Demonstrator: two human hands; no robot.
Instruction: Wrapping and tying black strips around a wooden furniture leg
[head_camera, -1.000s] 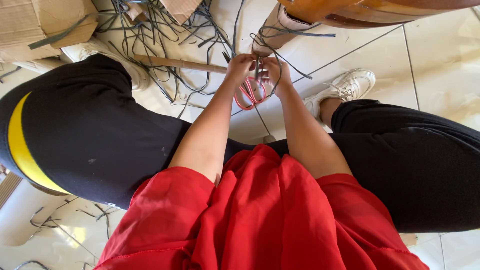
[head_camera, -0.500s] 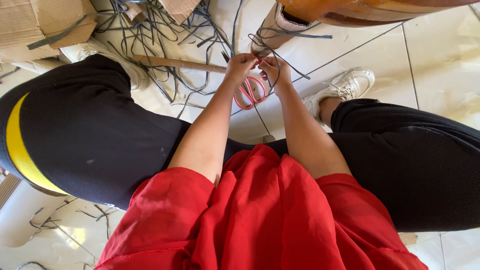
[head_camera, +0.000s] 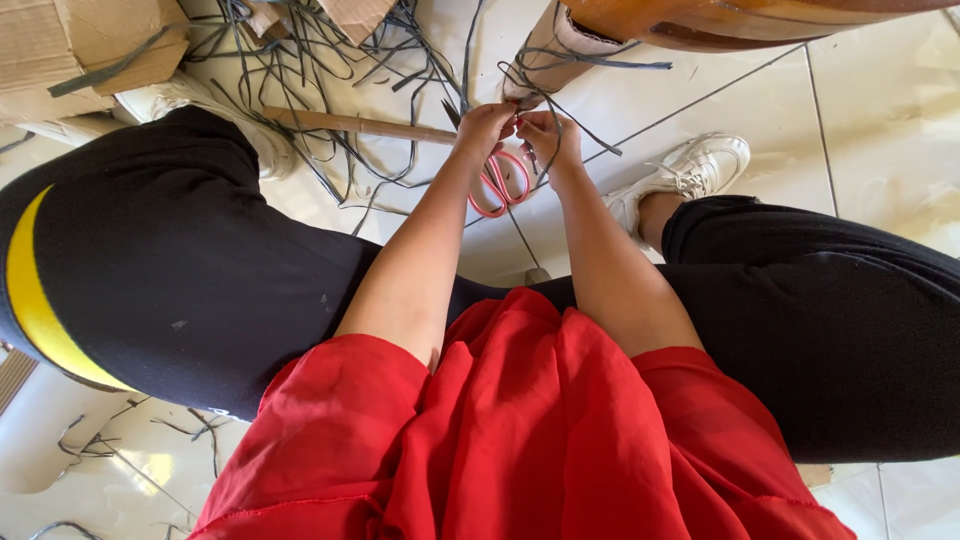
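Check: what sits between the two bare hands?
Head view: the left hand and right hand nearly meet; red-handled scissors hang in the gap, thin dark strips threading through it.

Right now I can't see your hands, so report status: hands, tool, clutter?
Left hand and right hand together, pinching dark strips. Pink-handled scissors hang below. Loose strips litter tiled floor.

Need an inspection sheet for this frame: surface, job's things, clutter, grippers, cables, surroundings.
Surface: pale tiled floor with dark grout lines.
Job's things: pink-handled scissors hanging under the hands; thin dark strip pinched between them.
Clutter: dark strip offcuts piled on the floor; wooden stick.
Grippers: left hand and right hand close together, fingers on the strip; which holds the scissors is unclear.
Cables: nothing seen.
Surroundings: cardboard boxes; white sneaker; wooden furniture.
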